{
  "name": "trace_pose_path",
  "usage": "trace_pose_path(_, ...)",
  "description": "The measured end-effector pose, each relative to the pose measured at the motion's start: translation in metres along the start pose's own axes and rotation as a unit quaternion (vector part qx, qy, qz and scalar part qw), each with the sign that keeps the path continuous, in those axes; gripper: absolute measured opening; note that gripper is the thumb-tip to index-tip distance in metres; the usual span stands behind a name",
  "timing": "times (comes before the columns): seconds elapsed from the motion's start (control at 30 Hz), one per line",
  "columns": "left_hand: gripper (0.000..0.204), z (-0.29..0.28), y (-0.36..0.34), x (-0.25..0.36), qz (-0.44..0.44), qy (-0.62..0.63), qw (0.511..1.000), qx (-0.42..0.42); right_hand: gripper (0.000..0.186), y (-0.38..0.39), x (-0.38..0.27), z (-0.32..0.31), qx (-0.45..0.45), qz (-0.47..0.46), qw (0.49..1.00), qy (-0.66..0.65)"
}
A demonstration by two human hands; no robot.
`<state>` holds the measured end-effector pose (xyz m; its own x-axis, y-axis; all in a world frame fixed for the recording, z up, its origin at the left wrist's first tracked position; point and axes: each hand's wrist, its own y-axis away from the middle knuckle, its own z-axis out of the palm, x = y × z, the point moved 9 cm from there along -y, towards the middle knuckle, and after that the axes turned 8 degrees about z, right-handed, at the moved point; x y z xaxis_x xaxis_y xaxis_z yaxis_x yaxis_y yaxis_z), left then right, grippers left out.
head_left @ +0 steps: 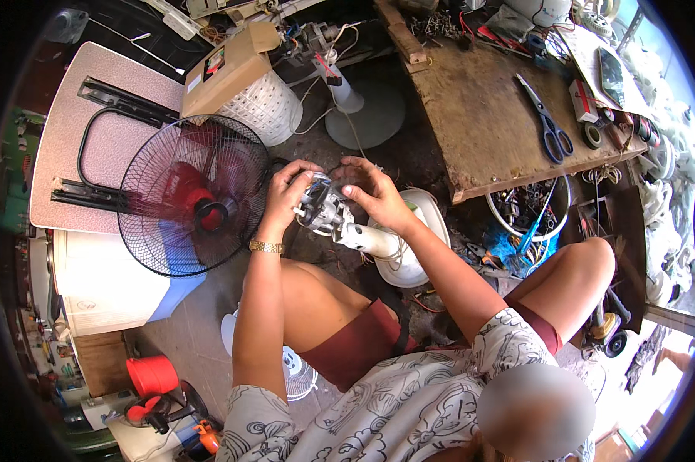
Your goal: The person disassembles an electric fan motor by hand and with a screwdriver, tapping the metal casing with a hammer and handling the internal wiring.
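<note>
A bare electric fan motor (322, 214) with metal housing sits on a white fan neck (371, 240) that leans over a white fan base (432, 219). My left hand (287, 192) has its fingers wrapped round the motor's left and top side. On the right of the motor, my right hand (378, 196) is held with thumb and fingers apart and curved, the thumb close to the housing. I see nothing clearly held between them; the fingertips are partly blurred. A thin cord lies across the white base.
A black fan cage (197, 196) with red parts stands at left, before a folded table (109, 154). The wooden workbench (478, 115) holds scissors (546, 123) and tape (592, 135). A white basket (263, 108), another fan stand (347, 96) and a red bucket (152, 375) stand around.
</note>
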<state>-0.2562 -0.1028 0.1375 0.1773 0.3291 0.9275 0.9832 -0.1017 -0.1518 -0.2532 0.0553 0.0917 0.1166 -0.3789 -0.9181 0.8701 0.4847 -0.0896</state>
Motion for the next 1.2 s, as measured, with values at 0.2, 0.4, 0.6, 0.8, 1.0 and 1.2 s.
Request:
trace_pose_path(0.2,0.017,0.002,0.0,-0.011,-0.025,0.052,0.998,-0.015,0.036,0.059,-0.002,-0.048,0.151,-0.002,0.988,0.045)
trace_pose_path(0.4,0.024,0.006,0.001,0.005,0.054,-0.121,0.991,0.024,0.019,0.217,0.019,-0.234,0.522,0.052,0.811,0.261)
trace_pose_path(0.6,0.027,0.019,-0.003,0.008,-0.039,-0.133,0.987,-0.082,0.035,0.303,0.0,-0.32,0.655,0.169,0.539,0.502)
trace_pose_path(0.8,0.029,0.03,-0.022,0.013,0.05,-0.206,0.961,-0.178,0.06,0.314,0.048,-0.356,0.543,0.282,0.577,0.541)
trace_pose_path(1.0,0.037,0.037,-0.016,0.015,0.029,-0.112,0.965,-0.236,0.035,0.355,-0.012,-0.327,0.543,0.242,0.793,0.13)
trace_pose_path(1.2,0.037,0.045,-0.011,0.016,-0.012,-0.038,0.958,-0.283,0.044,0.489,-0.181,-0.184,0.436,0.365,0.782,0.256)
